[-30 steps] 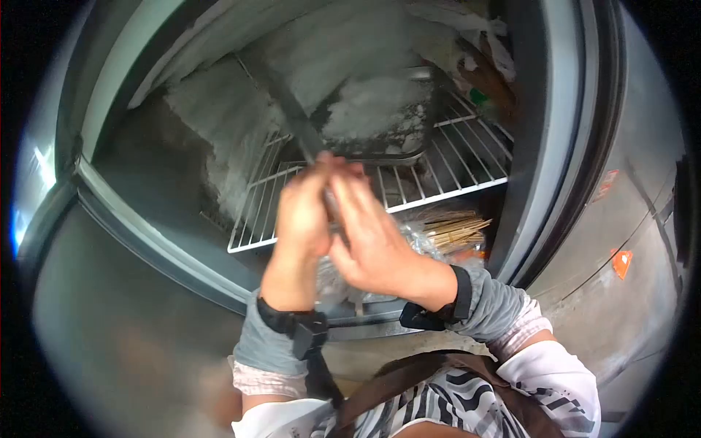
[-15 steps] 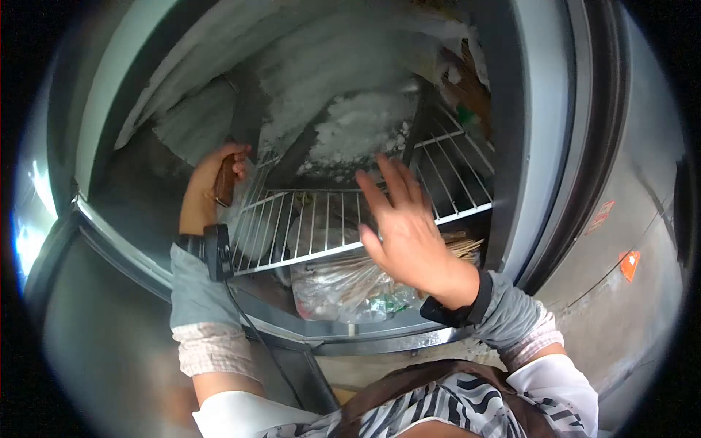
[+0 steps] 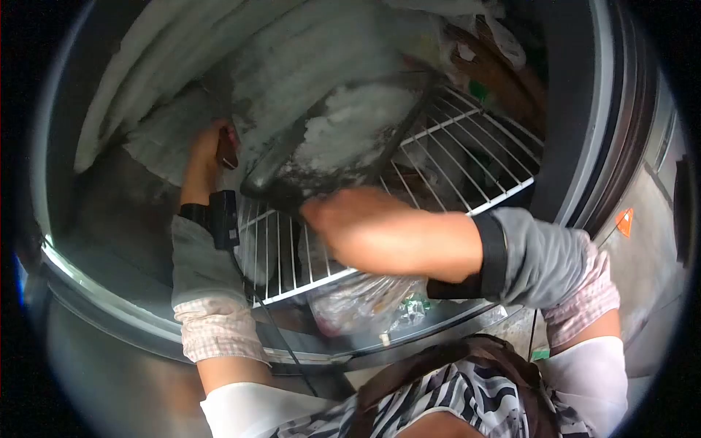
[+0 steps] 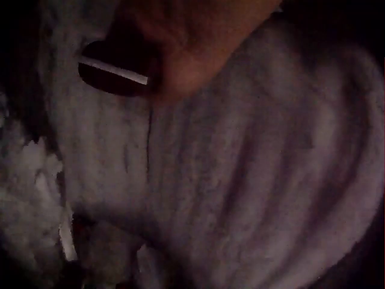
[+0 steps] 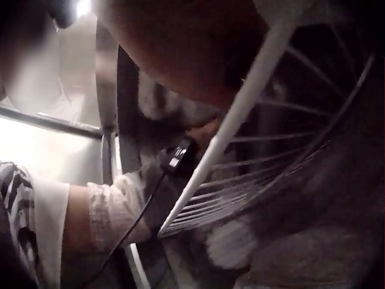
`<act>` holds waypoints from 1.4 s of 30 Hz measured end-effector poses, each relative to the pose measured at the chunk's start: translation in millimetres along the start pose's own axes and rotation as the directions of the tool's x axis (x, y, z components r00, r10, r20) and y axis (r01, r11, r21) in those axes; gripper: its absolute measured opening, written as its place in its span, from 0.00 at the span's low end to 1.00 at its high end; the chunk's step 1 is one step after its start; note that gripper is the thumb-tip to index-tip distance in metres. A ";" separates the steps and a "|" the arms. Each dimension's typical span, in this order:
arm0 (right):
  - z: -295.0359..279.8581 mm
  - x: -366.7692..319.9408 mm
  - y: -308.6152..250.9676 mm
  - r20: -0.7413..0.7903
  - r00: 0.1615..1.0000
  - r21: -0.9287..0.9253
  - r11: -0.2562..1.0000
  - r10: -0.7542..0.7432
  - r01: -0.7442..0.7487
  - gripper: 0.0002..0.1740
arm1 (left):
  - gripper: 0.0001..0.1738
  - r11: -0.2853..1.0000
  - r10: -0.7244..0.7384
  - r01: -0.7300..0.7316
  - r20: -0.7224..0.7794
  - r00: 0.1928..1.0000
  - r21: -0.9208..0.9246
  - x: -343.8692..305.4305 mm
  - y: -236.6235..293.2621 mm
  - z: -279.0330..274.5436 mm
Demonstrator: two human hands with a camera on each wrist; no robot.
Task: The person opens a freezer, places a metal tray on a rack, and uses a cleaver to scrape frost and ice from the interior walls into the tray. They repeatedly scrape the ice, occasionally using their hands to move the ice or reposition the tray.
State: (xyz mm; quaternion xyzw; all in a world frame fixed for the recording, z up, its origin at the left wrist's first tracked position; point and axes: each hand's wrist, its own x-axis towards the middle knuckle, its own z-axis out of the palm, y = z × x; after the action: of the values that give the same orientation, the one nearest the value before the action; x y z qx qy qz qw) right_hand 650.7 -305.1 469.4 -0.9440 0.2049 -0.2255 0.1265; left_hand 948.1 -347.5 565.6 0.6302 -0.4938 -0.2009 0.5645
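Observation:
A frost-filled metal tray [image 3: 270, 191] rests on a white wire shelf [image 3: 467, 117] inside a freezer. My left hand [image 3: 208, 150] grips the brown handle [image 3: 227, 152] of a knife beside the frosted left wall. The handle's end, with a pale metal strip, shows in the left wrist view below my thumb; the blade is hidden there. My right hand [image 3: 372, 226] is at the tray's near edge, over the shelf's front, its fingers curled in at the rim and mostly hidden behind the hand.
Thick frost [image 3: 292, 66] covers the freezer's back and left wall. Under the shelf lies a clear plastic bag [image 3: 358, 303] of thin sticks. Wrapped brown items [image 3: 489, 58] are at the back right. A black cable [image 3: 274, 328] hangs from my left wrist.
Both hands were together on the knife; the right let go, spread open over the shelf, then moved to the tray's near edge. The left went to the left wall with the knife.

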 end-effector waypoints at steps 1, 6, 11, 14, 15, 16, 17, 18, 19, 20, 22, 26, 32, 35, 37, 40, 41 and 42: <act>10.2 18.7 -0.5 0.149 0.982 0.067 0.992 -0.120 0.111 0.19 | 0.11 1.000 0.013 -0.012 0.040 0.999 -0.027 9.4 -6.0 -6.3; 52.5 102.7 29.3 0.114 0.899 -0.190 0.879 -0.423 0.437 0.13 | 0.14 0.999 -0.043 0.041 -0.056 0.997 -0.027 11.4 -1.3 -4.6; 22.5 128.1 61.1 0.026 0.896 -0.539 0.749 -0.443 0.385 0.12 | 0.14 0.883 -0.104 0.019 0.156 0.982 0.469 15.9 13.7 -20.9; -12.9 81.5 48.9 -0.086 0.986 -0.085 0.987 -0.140 0.133 0.21 | 0.14 0.783 -0.012 -0.062 0.114 0.993 0.619 43.0 -12.4 -31.1; -21.1 55.1 53.3 -0.150 0.971 -0.020 0.982 -0.187 0.186 0.23 | 0.15 0.833 0.134 -0.158 0.084 0.987 0.530 34.9 -22.1 -38.0; -29.9 30.8 57.8 -0.242 0.947 -0.012 0.976 -0.214 0.217 0.23 | 0.16 0.859 0.271 -0.258 0.033 0.962 0.442 29.9 -29.8 -46.8; -39.3 9.1 60.7 -0.335 0.911 -0.009 0.968 -0.240 0.251 0.23 | 0.16 0.858 0.270 -0.251 0.022 0.963 0.449 37.9 -29.8 -62.0; -47.3 -10.1 57.4 -0.436 0.887 0.126 0.965 -0.155 0.231 0.23 | 0.15 0.757 0.261 -0.270 0.104 0.960 0.595 52.1 -24.6 -81.7; -49.9 -28.8 54.5 -0.520 0.853 0.260 0.941 -0.053 0.216 0.23 | 0.15 0.631 0.236 -0.297 0.187 0.953 0.717 60.5 -19.8 -90.2; -47.8 -45.8 54.8 -0.567 0.824 0.228 0.956 -0.024 0.184 0.20 | 0.15 0.628 0.243 -0.296 0.181 0.953 0.720 59.6 -13.7 -89.5; -37.6 -70.8 65.6 -0.649 0.760 0.142 0.978 -0.022 0.150 0.15 | 0.15 0.859 0.009 -0.075 0.131 0.991 0.507 58.5 4.3 -86.0; -11.8 -94.9 92.1 -0.671 0.730 0.238 0.970 0.130 0.046 0.13 | 0.15 0.744 0.272 -0.215 0.007 0.962 0.633 50.7 0.5 -71.0; 16.5 -96.1 110.1 -0.763 0.587 -0.211 0.962 -0.272 0.172 0.13 | 0.14 0.942 0.104 -0.090 -0.026 0.994 0.325 50.7 -39.2 -34.0; 16.0 -101.3 106.6 -0.739 0.625 -0.231 0.966 -0.251 0.115 0.14 | 0.16 0.985 -0.150 0.146 -0.045 0.988 -0.086 39.8 -54.4 10.2; 16.8 -104.6 108.1 -0.743 0.622 -0.222 0.968 -0.247 0.119 0.13 | 0.17 0.950 -0.102 0.087 -0.034 0.994 -0.300 20.4 -48.1 49.5; 15.7 -104.6 107.1 -0.757 0.614 -0.159 0.974 -0.224 0.159 0.14 | 0.16 0.940 -0.075 0.067 -0.012 0.997 -0.334 9.3 -66.5 73.6; 15.8 -104.2 107.1 -0.761 0.605 -0.164 0.972 -0.234 0.170 0.14 | 0.15 0.907 -0.103 0.078 -0.039 0.994 -0.415 -0.1 -61.8 88.1; 16.0 -104.6 107.5 -0.756 0.612 -0.151 0.972 -0.232 0.181 0.14 | 0.15 0.865 -0.130 0.083 -0.061 0.990 -0.495 -3.1 -56.6 96.5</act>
State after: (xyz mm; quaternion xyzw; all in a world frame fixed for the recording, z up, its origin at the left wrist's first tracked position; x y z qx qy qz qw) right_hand 537.7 -351.3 380.8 -0.7785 0.1358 -0.6121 -0.0278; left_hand 890.9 -401.5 485.9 0.5009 -0.3642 -0.3213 0.7164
